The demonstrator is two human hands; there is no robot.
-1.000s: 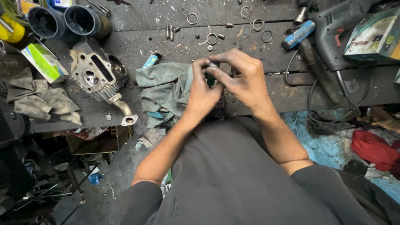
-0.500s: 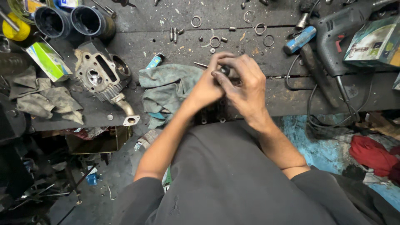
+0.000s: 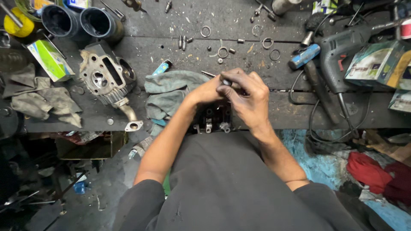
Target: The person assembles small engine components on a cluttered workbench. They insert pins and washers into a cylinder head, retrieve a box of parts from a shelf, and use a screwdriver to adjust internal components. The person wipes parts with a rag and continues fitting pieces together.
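Note:
My two greasy hands meet over a dark engine part [image 3: 213, 117] that rests at the near edge of the black workbench [image 3: 171, 51]. My right hand [image 3: 246, 96] pinches a small dark metal piece [image 3: 225, 81] between thumb and fingers. Against it from the left, my left hand [image 3: 209, 90] closes on the same piece. A thin metal rod [image 3: 208, 74] sticks out just behind the left hand. The engine part is mostly hidden under both hands. A grey-green rag [image 3: 171, 92] lies just left of them.
A bare cylinder head [image 3: 105, 79] with a pipe lies at the left, next to rags [image 3: 40, 100], a green box [image 3: 50, 60] and two dark cylinders [image 3: 81, 21]. Rings and small bolts [image 3: 222, 51] are scattered behind. An electric drill [image 3: 342, 51], cables and boxes [image 3: 376, 64] crowd the right.
Both hands stay together over the engine part and have shifted slightly; the fingers have regripped the small piece. The view has drifted a little, moving the bench downward in frame.

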